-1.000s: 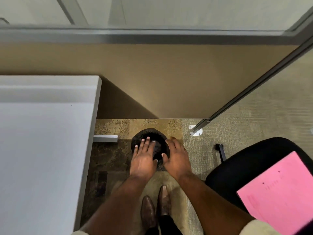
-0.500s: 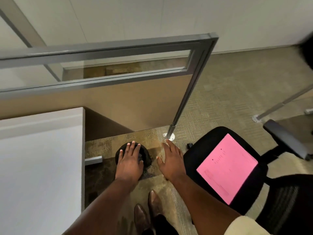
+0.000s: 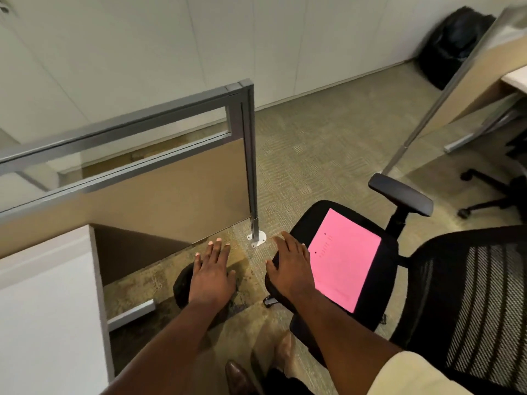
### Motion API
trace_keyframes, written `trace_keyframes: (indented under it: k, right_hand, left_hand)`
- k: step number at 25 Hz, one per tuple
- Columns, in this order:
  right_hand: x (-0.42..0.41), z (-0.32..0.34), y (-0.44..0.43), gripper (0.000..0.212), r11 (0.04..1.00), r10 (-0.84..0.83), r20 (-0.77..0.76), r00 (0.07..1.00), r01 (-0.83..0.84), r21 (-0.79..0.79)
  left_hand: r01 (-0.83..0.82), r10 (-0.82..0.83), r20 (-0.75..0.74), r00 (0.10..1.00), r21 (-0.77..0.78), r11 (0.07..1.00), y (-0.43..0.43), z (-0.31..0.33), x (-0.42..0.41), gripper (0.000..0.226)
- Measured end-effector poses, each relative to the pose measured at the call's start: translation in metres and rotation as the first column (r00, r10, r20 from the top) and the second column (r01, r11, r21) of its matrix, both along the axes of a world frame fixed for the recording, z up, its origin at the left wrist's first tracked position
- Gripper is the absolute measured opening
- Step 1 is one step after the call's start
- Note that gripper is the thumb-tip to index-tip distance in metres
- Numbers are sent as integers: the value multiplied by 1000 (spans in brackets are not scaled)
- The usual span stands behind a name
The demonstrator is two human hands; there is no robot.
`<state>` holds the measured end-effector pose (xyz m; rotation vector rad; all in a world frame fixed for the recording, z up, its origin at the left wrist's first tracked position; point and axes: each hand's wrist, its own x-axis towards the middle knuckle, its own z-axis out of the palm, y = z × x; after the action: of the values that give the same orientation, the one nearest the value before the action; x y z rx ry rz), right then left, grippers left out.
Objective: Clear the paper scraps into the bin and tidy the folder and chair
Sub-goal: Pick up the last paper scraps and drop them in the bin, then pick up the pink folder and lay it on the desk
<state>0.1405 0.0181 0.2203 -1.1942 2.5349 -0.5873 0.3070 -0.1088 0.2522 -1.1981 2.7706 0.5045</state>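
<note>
Carpeted office floor (image 3: 328, 143), patterned, olive-tan. White wall panels (image 3: 171, 38) along the far side.

Cubicle partition (image 3: 148, 183) at left centre: tan panel below, glazed strip above, grey metal frame, end post bolted to the floor on a small white foot plate (image 3: 256, 240).

White desk (image 3: 42, 309) at lower left, edge running toward the partition, grey support bar visible beneath.

Black office chair (image 3: 379, 283) at right: padded seat, mesh backrest toward lower right, one armrest (image 3: 400, 193) raised on the far side. Turned away from the desk, standing just beside it.

Second workstation at upper right with another chair base (image 3: 484, 189) partly in view. Dark bagged container (image 3: 453, 44) against the far wall, upper right corner.

Pink folder (image 3: 348, 258) lying flat on the chair seat, closed, roughly centred, a few small dark marks on its cover.

Black bin (image 3: 182, 283) on the floor near the desk's edge, largely hidden behind the left hand; contents not visible.

Left hand (image 3: 212, 273) held flat over the bin, palm down, fingers spread and extended, holding nothing.

Right hand (image 3: 291, 266) likewise flat and empty, fingers extended, seen over the near-left edge of the chair seat, just beside the folder; contact with the seat not determinable.

Cream sleeve (image 3: 413, 374) at the right upper arm. Brown shoes (image 3: 239, 377) at the bottom edge.

No paper scraps visible on floor, desk or chair.
</note>
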Motion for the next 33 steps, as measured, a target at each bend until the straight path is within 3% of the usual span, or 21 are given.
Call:
trace_keyframes:
  k: [15, 20, 33]
  right_hand:
    - [-82, -26, 75, 67, 967, -250, 9, 968, 249, 49]
    - [-105, -51, 103, 68, 910, -392, 9, 920, 387, 148]
    - [-138, -156, 164, 70, 761, -624, 4, 781, 607, 228]
  left_hand:
    - [234, -233, 46, 971, -19, 972, 38, -20, -129, 70]
    - [330, -331, 55, 942, 29, 944, 46, -47, -168, 70]
    - [492, -499, 37, 866, 125, 862, 66, -149, -241, 77]
